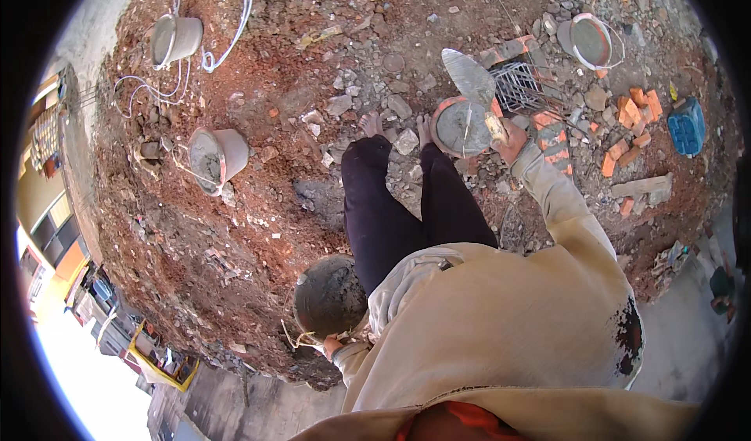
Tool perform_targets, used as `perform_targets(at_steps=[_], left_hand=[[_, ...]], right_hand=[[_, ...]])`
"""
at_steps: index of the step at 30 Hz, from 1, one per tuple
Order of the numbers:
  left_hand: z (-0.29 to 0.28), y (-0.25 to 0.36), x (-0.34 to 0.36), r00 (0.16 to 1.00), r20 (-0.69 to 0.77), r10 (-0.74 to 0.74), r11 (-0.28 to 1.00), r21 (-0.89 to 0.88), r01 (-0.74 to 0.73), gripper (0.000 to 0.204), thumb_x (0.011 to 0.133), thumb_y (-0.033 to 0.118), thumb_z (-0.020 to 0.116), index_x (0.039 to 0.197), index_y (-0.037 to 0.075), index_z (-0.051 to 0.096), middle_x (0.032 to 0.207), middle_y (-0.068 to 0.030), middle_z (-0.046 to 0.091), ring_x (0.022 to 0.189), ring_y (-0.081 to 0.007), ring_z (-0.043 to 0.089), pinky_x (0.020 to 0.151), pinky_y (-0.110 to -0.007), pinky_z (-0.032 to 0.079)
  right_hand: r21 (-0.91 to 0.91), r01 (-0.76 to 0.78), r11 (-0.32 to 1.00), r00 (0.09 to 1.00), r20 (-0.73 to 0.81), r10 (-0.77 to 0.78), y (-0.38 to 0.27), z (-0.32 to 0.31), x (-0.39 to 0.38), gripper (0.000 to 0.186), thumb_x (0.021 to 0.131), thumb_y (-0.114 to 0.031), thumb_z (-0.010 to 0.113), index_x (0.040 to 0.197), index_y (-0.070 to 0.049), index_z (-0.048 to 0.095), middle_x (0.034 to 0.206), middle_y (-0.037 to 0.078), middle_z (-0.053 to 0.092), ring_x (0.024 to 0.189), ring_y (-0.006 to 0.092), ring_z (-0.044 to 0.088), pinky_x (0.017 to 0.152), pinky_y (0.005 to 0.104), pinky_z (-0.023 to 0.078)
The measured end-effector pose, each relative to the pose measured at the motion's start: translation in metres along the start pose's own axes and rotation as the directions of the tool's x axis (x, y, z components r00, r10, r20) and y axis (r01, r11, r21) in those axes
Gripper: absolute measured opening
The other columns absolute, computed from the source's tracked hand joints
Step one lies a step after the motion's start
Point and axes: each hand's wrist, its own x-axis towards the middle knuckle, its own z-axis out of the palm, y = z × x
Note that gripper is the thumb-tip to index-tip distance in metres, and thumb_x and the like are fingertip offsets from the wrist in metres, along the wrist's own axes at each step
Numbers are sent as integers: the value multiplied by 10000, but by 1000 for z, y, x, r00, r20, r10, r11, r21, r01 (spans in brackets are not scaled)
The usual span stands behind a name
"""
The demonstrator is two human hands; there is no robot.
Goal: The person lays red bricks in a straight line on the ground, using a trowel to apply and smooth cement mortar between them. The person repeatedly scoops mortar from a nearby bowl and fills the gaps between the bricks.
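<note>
A trowel with a broad pale blade [469, 75] is gripped by its wooden handle in my right hand [510, 141], fingers closed. Its blade points away from me, just above a round bucket of wet grey mortar [444, 132] by my feet. Right beside that bucket, a cage of bent steel bars [516, 87] stands within a low brick edging. At my left side is a dark, mortar-stained bucket [332, 294], tilted. My left hand [334, 345] is closed at its rim, where a pale cord handle [301, 339] hangs; the fingers are partly hidden.
Two more buckets of mortar, one nearer [232, 153] and one farther [185, 37], stand to the left, near a loose white cable [238, 30]. Far right are another bucket [565, 37], broken bricks [630, 116] and a blue jerrycan [687, 127]. Rubble covers the reddish ground [274, 73].
</note>
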Motion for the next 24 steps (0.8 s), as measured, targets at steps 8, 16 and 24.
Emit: perform_targets(at_steps=[8,16,24], left_hand=[[-8,160,58,959,170,-228,649,-707,280,308,643,113,621,901,-51,666,912,-180,652,876,-245,609,725,-366,500],[-8,329,75,968,53,245,317,-948,-28,476,681,1,582,1150,-46,516,1059,-176,589,864,-288,603,726,-383,525],[-54,466,-5,908,-100,407,241,-947,-212,478,687,-37,601,1152,-42,494,1030,-182,575,842,-264,598,730,-368,541]], right_hand=[[-259,-621,740,738,124,663,124,56,-238,494,677,-244,708,1097,-32,559,970,200,635,912,357,625,778,411,504],[-469,-774,425,351,241,905,144,92,-319,467,661,-347,711,992,-35,604,889,201,652,865,372,636,755,421,505],[-365,-896,252,160,264,951,133,115,-356,361,710,-274,691,973,-45,597,878,170,640,818,329,618,733,409,494]])
